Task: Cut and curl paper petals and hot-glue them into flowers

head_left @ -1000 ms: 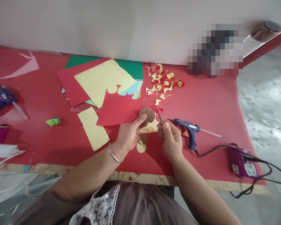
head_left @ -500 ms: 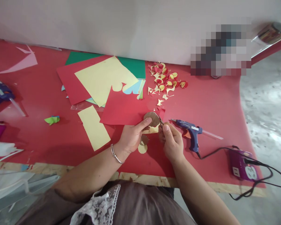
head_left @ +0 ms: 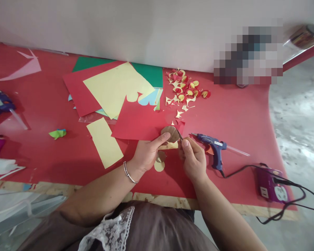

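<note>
Pinched under the thumb of my left hand (head_left: pixel 146 153) is a round brown cardboard disc (head_left: pixel 169 134), pressed against a red paper sheet (head_left: pixel 141 122). My right hand (head_left: pixel 194 157) closes around scissors (head_left: pixel 180 135); their dark, thin blades run along the disc's right edge, and the handles are hidden in my fingers. A strip of red paper (head_left: pixel 181 128) sticks out beyond the blades. Below the hands lie a yellow paper piece (head_left: pixel 170 145), another brown disc (head_left: pixel 161 156) and a yellow paper circle (head_left: pixel 159 166).
A blue glue gun (head_left: pixel 211 146) lies right of my hands, its cord leading to a purple power box (head_left: pixel 272 183). Red and yellow paper petals (head_left: pixel 188 89) and scraps lie behind. Colored sheets (head_left: pixel 117 87) overlap at centre-left; a second glue gun (head_left: pixel 1 103) is far left.
The scissors and my right hand have shifted slightly at the disc's right edge. My left hand keeps the disc and red sheet in nearly the same place.
</note>
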Tool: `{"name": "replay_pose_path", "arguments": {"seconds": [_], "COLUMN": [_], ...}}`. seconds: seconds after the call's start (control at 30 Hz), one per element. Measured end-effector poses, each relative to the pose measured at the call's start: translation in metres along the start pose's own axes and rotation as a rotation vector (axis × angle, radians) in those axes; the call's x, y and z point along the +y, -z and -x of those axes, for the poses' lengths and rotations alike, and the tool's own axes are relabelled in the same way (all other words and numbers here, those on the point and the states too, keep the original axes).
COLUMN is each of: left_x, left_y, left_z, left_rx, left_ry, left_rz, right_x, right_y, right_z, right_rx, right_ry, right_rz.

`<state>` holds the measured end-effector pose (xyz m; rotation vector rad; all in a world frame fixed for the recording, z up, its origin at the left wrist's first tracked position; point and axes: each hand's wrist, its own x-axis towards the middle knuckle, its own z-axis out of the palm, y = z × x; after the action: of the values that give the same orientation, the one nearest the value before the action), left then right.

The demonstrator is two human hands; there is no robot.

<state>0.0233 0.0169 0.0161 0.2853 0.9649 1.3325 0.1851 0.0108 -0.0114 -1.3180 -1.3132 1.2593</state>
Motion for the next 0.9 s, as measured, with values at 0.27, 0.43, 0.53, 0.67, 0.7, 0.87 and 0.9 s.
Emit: {"name": "replay_pose_path", "arguments": {"seconds": [0.27, 0.43, 0.53, 0.67, 0.7, 0.87, 0.9], "left_x": [-0.001, -0.003, -0.003, -0.001, -0.001, -0.005, -0.006], "left_y": [0.005, 0.01, 0.01, 0.008, 0.008, 0.014, 0.015], "left_z": [0.0, -0.001, 0.0, 0.0, 0.0, -0.002, -0.002], "left_rx": [-0.04, 0.002, 0.016, -0.03, -0.036, 0.015, 0.026], "left_ry": [-0.013, 0.065, 0.049, -0.028, -0.035, 0.003, 0.013], "left_rz": [-0.011, -0.087, -0.107, -0.112, -0.118, -0.198, -0.218], "right_x": [0.003, 0.0, -0.002, -0.002, -0.002, 0.0, 0.001], "right_y": [0.002, 0.004, 0.004, 0.005, 0.006, 0.007, 0.008], "right_z": [-0.001, -0.002, -0.002, -0.003, -0.003, -0.003, -0.003], "right_rx": [-0.001, -0.01, -0.004, -0.013, -0.016, -0.028, -0.029], "right_ry": [0.009, 0.027, 0.04, 0.028, 0.021, 0.02, 0.021], "right_rz": [0.011, 0.057, 0.079, 0.065, 0.064, 0.081, 0.08]}}
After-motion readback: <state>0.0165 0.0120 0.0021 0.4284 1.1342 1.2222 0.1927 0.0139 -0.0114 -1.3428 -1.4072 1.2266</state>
